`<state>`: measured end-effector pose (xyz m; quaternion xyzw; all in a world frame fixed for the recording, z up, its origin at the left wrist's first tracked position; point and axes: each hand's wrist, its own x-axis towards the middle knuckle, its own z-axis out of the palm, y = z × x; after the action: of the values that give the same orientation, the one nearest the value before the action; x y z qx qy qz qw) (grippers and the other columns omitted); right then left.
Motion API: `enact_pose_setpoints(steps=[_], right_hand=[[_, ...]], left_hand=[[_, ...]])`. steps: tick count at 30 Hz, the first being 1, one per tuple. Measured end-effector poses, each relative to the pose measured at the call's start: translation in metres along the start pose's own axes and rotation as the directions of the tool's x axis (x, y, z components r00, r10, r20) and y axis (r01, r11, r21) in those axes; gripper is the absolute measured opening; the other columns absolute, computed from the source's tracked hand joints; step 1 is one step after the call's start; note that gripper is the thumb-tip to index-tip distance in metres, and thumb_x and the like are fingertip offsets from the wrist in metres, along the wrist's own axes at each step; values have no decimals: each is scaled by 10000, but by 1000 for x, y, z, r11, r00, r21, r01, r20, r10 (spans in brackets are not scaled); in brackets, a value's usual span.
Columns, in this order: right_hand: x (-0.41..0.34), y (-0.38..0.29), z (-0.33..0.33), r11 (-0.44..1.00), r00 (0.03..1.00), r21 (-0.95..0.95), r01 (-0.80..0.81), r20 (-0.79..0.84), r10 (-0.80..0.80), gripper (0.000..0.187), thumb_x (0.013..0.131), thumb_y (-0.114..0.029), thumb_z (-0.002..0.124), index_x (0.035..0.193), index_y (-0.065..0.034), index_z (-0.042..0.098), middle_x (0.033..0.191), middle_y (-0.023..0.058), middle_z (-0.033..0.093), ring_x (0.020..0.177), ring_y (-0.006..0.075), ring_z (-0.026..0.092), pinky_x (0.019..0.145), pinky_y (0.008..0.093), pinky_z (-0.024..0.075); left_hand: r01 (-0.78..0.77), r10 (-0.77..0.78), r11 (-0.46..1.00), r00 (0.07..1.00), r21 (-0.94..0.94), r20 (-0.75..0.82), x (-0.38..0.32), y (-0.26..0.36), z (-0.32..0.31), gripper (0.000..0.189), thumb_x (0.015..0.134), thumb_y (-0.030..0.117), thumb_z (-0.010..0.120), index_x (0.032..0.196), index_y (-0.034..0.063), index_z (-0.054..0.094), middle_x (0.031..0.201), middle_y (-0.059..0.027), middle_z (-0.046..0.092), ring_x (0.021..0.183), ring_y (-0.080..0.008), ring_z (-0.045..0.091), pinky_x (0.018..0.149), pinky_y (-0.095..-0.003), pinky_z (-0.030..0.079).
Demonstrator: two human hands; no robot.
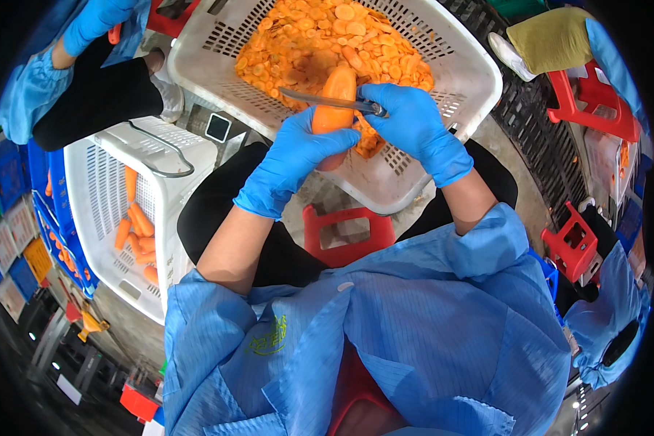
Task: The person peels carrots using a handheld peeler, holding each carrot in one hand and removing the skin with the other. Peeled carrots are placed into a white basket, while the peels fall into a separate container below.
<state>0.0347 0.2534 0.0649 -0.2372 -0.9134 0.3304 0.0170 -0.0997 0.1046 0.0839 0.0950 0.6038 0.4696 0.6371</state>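
My left hand (300,155), in a blue glove, grips the lower part of a thick carrot (335,98) that stands roughly upright over a white plastic basket (452,32). In my right hand (409,122), also blue-gloved, is a knife (327,101) by its dark handle; the blade lies across the carrot's near face, its tip pointing left. Beneath, many carrot slices (305,27) are heaped in the basket. Whether the blade is cutting into the carrot cannot be told.
A white basket with a wire handle (174,207) holds several whole carrots (140,220) at my left. A red stool (349,234) stands between my legs. Co-workers sit at upper left and on the right, near red stools (572,240). A black slotted floor grate (534,136) runs along the right.
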Motion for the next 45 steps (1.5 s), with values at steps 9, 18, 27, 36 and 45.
enact_pose_setpoints(steps=[9,18,27,36,45], right_hand=[[5,67,-13,813,872,318,-489,172,458,265,851,-352,592,885,-100,667,703,107,631,588,214,596,531,336,471],[6,-6,-14,389,769,676,-626,619,162,558,829,-441,645,1061,65,606,583,81,547,447,115,487,441,242,402],[3,-15,-18,260,894,856,-447,416,169,519,825,-238,696,1263,-15,528,726,26,556,512,95,506,474,236,420],[-2,-5,0,924,987,381,33,-161,31,274,796,-202,660,1068,-179,666,861,68,657,753,224,649,642,305,523],[-1,-2,-3,994,999,110,4,-32,0,261,779,-231,617,1035,-197,651,892,59,658,768,267,638,653,361,517]], left_hand=[[-411,462,843,884,346,-77,-5,12,2,469,708,91,763,1144,56,592,1091,-76,606,967,-171,588,868,-313,478],[-398,860,95,494,912,126,10,9,9,725,625,74,774,1288,56,479,1306,-229,437,1169,-386,466,945,-418,431],[-260,264,937,964,-232,-13,-4,28,7,638,794,169,717,1329,2,413,1300,-119,487,1174,-202,489,1013,-345,368],[-180,195,979,959,91,-208,5,18,5,424,707,121,766,1078,24,585,974,-52,648,891,-150,618,768,-288,512],[-82,92,984,994,158,-54,3,10,10,340,683,101,734,991,16,618,876,-58,654,786,-130,616,713,-282,511]])
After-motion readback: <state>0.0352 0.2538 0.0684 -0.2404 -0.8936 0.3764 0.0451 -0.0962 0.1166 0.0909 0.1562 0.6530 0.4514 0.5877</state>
